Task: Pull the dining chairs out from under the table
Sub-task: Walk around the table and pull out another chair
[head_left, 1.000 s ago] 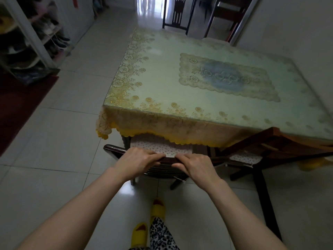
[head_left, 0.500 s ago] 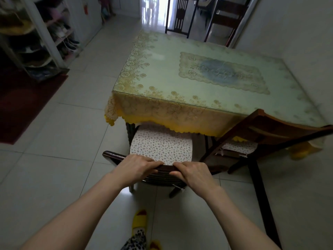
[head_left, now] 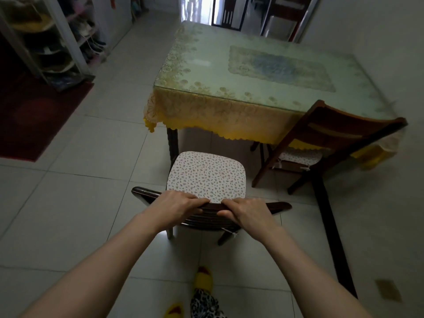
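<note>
Dim room, daylight from far doorway (head_left: 197,8), glare on tabletop (head_left: 202,63), wide-angle bending at edges

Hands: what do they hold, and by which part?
Both the left hand and the right hand grip the chair by its top rail.

Left hand (head_left: 175,206), right hand (head_left: 245,211): forward, side by side, fingers curled.

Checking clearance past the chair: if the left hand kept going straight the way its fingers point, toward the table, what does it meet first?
The left hand grips the chair's top rail, fingers pointing forward. Going straight on, it would likely pass over the patterned seat cushion and first meet the hanging yellow tablecloth edge. Depth is uncertain from one view.
</note>
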